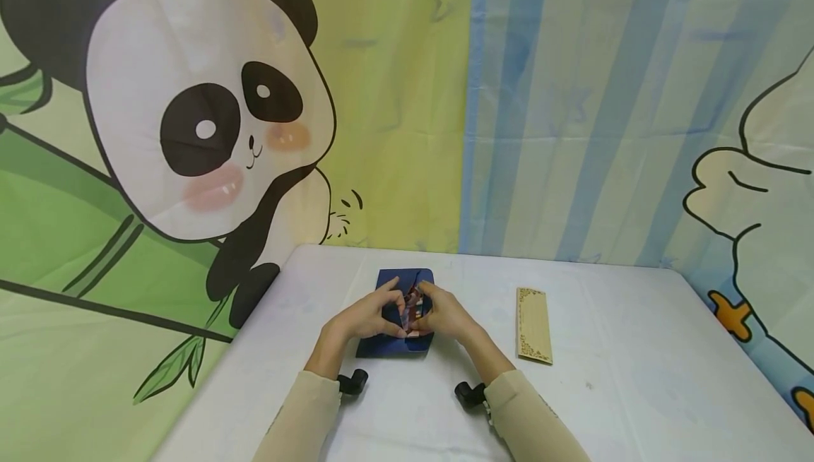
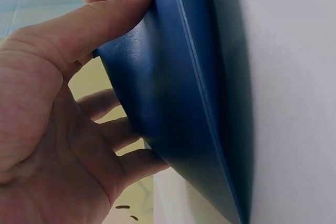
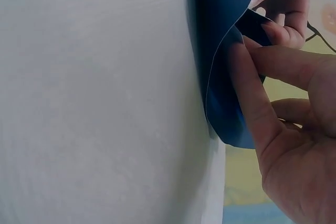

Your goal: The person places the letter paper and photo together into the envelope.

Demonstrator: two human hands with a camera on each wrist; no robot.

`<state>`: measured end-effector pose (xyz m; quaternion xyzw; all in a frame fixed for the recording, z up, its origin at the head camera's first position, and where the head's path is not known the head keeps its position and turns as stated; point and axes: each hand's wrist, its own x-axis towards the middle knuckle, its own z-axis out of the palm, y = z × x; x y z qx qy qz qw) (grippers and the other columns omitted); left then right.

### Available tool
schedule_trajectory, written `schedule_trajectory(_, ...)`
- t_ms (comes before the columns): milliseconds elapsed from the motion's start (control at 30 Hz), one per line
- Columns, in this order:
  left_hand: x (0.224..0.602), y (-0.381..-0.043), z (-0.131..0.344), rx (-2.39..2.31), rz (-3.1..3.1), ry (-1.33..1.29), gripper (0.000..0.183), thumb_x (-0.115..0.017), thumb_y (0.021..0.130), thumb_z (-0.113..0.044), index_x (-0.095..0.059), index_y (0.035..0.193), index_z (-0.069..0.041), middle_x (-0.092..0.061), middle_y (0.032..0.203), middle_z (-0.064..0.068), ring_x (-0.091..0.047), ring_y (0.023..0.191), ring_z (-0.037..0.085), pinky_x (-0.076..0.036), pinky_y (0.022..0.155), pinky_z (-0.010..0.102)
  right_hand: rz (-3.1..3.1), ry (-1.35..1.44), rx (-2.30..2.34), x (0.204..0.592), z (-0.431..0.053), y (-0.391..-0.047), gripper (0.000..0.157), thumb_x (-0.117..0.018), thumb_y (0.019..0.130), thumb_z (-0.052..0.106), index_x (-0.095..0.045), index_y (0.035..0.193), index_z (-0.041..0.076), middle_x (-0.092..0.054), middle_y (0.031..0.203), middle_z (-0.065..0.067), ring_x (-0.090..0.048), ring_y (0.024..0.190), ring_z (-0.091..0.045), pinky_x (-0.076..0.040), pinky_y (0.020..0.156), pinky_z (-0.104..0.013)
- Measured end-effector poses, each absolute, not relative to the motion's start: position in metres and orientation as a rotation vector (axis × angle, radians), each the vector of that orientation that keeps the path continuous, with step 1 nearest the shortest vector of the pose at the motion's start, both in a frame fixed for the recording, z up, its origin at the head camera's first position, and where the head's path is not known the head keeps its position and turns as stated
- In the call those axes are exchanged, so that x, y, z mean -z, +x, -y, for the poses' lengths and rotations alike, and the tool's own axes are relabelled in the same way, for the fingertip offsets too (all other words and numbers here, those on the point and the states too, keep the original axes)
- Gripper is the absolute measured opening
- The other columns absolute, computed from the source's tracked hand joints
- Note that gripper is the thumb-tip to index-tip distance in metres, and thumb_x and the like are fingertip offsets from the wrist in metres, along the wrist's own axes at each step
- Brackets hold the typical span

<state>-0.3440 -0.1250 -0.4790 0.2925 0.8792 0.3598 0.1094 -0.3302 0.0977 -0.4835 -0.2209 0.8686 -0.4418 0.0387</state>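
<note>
A dark blue paper folder (image 1: 375, 346) lies on the table, and a colourful printed picture (image 1: 413, 306) shows between the hands. At its left part my left hand (image 1: 372, 314) pinches a blue edge, thumb on the near face. In the left wrist view that blue sheet (image 2: 152, 82) bows upward, with the lower fingers of my left hand (image 2: 68, 108) behind it. My right hand (image 1: 448, 315) grips the right part of the folder. Up close, the right hand (image 3: 294, 119) holds a curled blue flap (image 3: 226, 93) between thumb and fingers.
A tan card (image 1: 534, 326) with brown patterned ends lies to the right of the folder on the white table (image 1: 623, 363). Behind the table hangs a printed curtain (image 1: 394, 109) with a panda. Black wrist cameras (image 1: 353, 381) sit by both cuffs.
</note>
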Motion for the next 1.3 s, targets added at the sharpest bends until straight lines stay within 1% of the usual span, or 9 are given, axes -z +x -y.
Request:
schedule_trajectory(100,0.479,-0.344,0.125,-1.061,-2.582,0.860,0.033,-0.083,0.074,-0.031,-0.056,0.092,-0.026,-0.008,0.161,0.010,-0.017,0.143,0.040,-0.028,0.107,0.059,-2.678,-0.675,1.334,0.484,-0.096,-0.330,0.074,-0.077,0.077,0.003,-0.040,0.142,0.003,-0.060,0.121,-0.017,-0.050,0.057,-0.014,-0.048,0.061,-0.031)
schedule_trajectory(333,0.477,-0.344,0.124,-1.080,-2.565,0.847,0.034,-0.084,0.073,-0.032,-0.057,0.091,-0.025,-0.008,0.161,0.010,-0.015,0.144,0.040,-0.028,0.106,0.060,-2.690,-0.647,1.327,0.487,-0.092,-0.332,0.074,-0.080,0.076,0.009,-0.043,0.141,0.005,-0.059,0.124,-0.015,-0.059,0.089,-0.022,-0.048,0.079,-0.036)
schedule_trajectory(500,0.477,-0.344,0.124,-1.081,-2.563,0.836,0.034,-0.085,0.071,-0.033,-0.058,0.089,-0.026,-0.008,0.161,0.009,-0.015,0.144,0.039,-0.027,0.107,0.061,-2.689,-0.686,1.316,0.488,-0.089,-0.334,0.058,-0.080,0.076,0.011,-0.052,0.127,0.007,-0.064,0.104,-0.014,-0.059,0.082,-0.019,-0.050,0.070,-0.033)
schedule_trajectory(733,0.477,-0.344,0.123,-1.084,-2.565,0.839,0.035,-0.085,0.071,-0.035,-0.058,0.091,-0.024,-0.007,0.161,0.010,-0.013,0.144,0.040,-0.024,0.108,0.062,-2.658,-0.773,1.301,0.488,-0.087,-0.334,0.054,-0.070,0.075,-0.005,-0.050,0.124,0.004,-0.061,0.099,-0.016,-0.056,0.074,-0.019,-0.047,0.062,-0.030)
schedule_trajectory(933,0.478,-0.343,0.123,-1.083,-2.567,0.840,0.037,-0.085,0.070,-0.036,-0.058,0.092,-0.022,-0.007,0.161,0.009,-0.013,0.144,0.040,-0.024,0.107,0.062,-2.658,-0.721,1.315,0.489,-0.085,-0.333,0.072,-0.070,0.076,-0.005,-0.039,0.141,0.000,-0.050,0.135,-0.020,-0.055,0.108,-0.029,-0.049,0.081,-0.037)
schedule_trajectory(1033,0.478,-0.343,0.124,-1.085,-2.560,0.840,0.037,-0.085,0.070,-0.036,-0.058,0.092,-0.023,-0.007,0.161,0.009,-0.014,0.144,0.040,-0.025,0.107,0.062,-2.649,-0.656,1.333,0.490,-0.085,-0.332,0.080,-0.070,0.076,-0.005,-0.033,0.146,0.000,-0.033,0.151,-0.020,-0.042,0.130,-0.033,-0.044,0.098,-0.044)
schedule_trajectory(1100,0.478,-0.343,0.124,-1.084,-2.557,0.840,0.037,-0.085,0.071,-0.036,-0.058,0.092,-0.023,-0.007,0.161,0.008,-0.014,0.144,0.039,-0.025,0.107,0.062,-2.652,-0.629,1.335,0.490,-0.085,-0.332,0.080,-0.069,0.075,-0.006,-0.034,0.146,0.000,-0.027,0.154,-0.019,-0.037,0.134,-0.035,-0.040,0.102,-0.047)
schedule_trajectory(1233,0.478,-0.343,0.125,-1.082,-2.561,0.843,0.036,-0.084,0.072,-0.035,-0.057,0.092,-0.023,-0.007,0.161,0.009,-0.015,0.144,0.039,-0.027,0.107,0.061,-2.627,-0.573,1.368,0.491,-0.085,-0.331,0.080,-0.069,0.075,-0.005,-0.034,0.147,0.001,-0.015,0.159,-0.014,-0.057,0.108,-0.037,-0.047,0.092,-0.045)
schedule_trajectory(1300,0.478,-0.343,0.125,-1.079,-2.562,0.844,0.036,-0.084,0.072,-0.035,-0.057,0.092,-0.023,-0.008,0.161,0.009,-0.015,0.143,0.040,-0.027,0.107,0.061,-2.609,-0.558,1.384,0.491,-0.085,-0.331,0.080,-0.070,0.076,-0.004,-0.034,0.147,0.002,-0.014,0.160,-0.012,-0.059,0.099,-0.036,-0.047,0.090,-0.043)
